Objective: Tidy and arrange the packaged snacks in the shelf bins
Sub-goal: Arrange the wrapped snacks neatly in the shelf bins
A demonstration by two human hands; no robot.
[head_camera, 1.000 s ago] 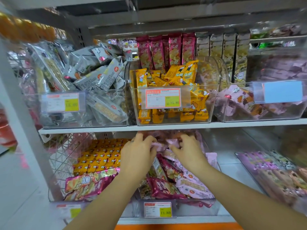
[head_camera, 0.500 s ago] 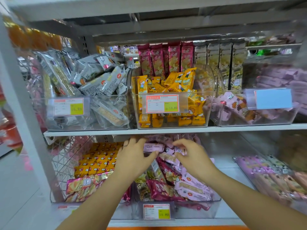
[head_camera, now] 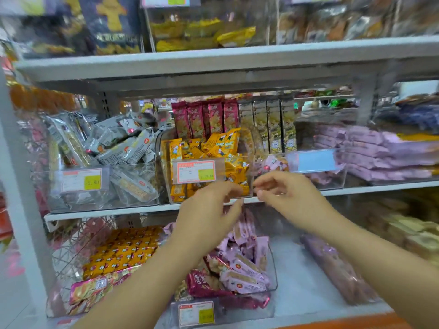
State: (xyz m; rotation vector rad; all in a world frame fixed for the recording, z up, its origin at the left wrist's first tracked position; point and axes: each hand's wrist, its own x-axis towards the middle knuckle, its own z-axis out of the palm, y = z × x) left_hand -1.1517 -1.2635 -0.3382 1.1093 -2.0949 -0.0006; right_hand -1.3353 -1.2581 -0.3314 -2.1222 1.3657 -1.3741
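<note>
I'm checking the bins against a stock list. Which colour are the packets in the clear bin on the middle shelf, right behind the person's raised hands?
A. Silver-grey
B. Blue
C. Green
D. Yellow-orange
D: the clear bin just behind the left hand and right hand holds yellow-orange packets; the silver-grey packets sit in the bin to its left.

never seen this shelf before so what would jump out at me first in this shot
Two bare hands, the left hand and the right hand, hover empty at the front edge of the middle shelf. Behind them a clear bin of yellow snack packs carries a red and yellow price tag. Below, a bin of pink and maroon packets sits jumbled.
</note>
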